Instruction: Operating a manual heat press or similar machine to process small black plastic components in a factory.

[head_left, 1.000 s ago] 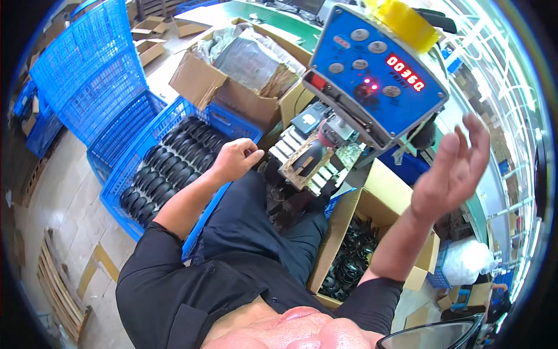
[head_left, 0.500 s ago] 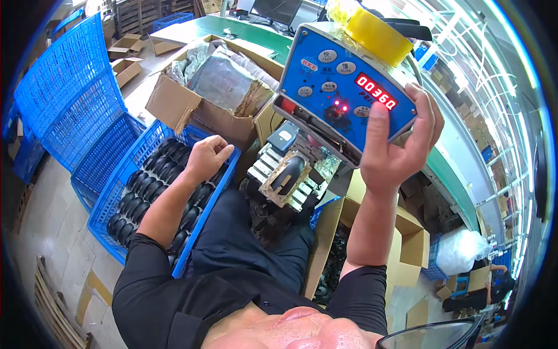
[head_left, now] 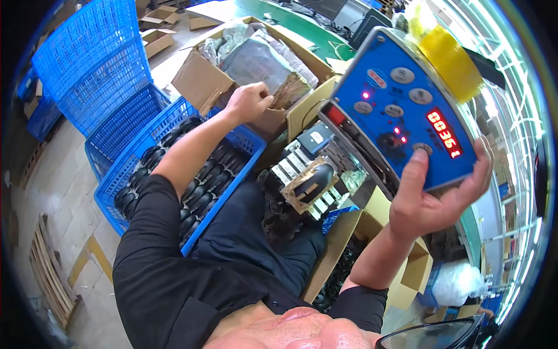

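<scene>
My right hand (head_left: 437, 200) grips the lower right edge of a blue-faced control box (head_left: 372, 125) with a red lit display. Its thumb presses on a round grey button, and the fingers lie along the panel's edge. My left hand (head_left: 249, 103) hangs closed in front of an open cardboard box (head_left: 200, 78), fingers curled, nothing visible in them. Below the control box a metal fixture with pale slotted bars (head_left: 285, 173) carries a black rounded shell (head_left: 314, 179) in a worn brown bed. Under my left forearm, a blue plastic crate (head_left: 247, 152) holds rows of black curved parts (head_left: 200, 203).
A roll of yellow tape (head_left: 450, 64) sits on top of the control box. Blue crates (head_left: 87, 64) stand at the left. An open carton (head_left: 331, 247) with black parts stands by my right leg. Wooden strips (head_left: 49, 273) lie on the floor; a green table (head_left: 290, 35) is behind.
The view has shifted, so most things sit further right. My right thumb now presses the button, and the display's figure has changed. My left hand has moved from over the crate toward the cardboard box.
</scene>
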Demonstrator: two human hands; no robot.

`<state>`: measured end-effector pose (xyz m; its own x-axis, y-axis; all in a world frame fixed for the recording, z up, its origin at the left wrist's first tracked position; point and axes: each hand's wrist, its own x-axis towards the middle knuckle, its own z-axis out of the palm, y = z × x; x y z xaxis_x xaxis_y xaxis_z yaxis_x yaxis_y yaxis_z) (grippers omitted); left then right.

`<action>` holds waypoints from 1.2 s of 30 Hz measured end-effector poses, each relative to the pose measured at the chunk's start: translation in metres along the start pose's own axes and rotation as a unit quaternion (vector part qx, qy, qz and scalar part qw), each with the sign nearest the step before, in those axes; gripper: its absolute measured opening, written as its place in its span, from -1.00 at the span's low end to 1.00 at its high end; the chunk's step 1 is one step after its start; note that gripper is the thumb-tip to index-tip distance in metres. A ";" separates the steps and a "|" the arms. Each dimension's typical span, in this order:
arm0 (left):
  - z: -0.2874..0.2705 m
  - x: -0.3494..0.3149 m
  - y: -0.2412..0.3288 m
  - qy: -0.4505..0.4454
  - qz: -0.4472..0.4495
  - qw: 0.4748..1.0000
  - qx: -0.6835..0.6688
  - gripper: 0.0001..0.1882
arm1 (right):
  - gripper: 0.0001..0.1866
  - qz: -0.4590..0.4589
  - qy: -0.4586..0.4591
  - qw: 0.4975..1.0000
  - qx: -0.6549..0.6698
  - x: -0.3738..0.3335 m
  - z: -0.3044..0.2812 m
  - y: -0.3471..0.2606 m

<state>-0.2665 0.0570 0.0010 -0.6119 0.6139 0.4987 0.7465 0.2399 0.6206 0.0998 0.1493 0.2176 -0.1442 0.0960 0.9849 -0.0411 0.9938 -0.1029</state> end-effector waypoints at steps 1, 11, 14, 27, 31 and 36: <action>0.006 0.017 -0.011 -0.008 0.001 0.999 0.042 -0.67 | -0.17 0.010 0.003 1.000 0.014 0.000 0.003 -0.003; 0.070 0.138 -0.028 -0.135 0.052 0.950 0.277 -0.12 | -0.33 0.019 0.049 0.998 0.047 -0.002 0.011 0.003; 0.084 0.139 -0.018 -0.165 0.013 0.946 0.280 -0.29 | -0.35 0.011 0.042 0.999 0.028 -0.002 0.008 0.003; -0.100 0.097 0.001 0.247 0.072 0.963 0.078 -0.63 | -0.40 -0.094 0.003 0.994 -0.051 0.005 -0.007 0.007; -0.160 -0.009 0.017 0.189 0.092 0.978 0.003 -0.63 | -0.38 -0.052 0.003 0.999 -0.007 -0.002 -0.011 -0.008; -0.177 -0.196 0.013 0.152 0.032 0.986 -0.056 -0.77 | -0.38 -0.146 0.001 0.984 0.103 -0.078 -0.025 -0.050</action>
<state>-0.1830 -0.1935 0.0181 -0.6266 0.3675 0.6873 0.7634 0.1120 0.6361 0.1383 0.0932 0.1495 -0.0956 -0.1912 0.9769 -0.2800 0.9469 0.1579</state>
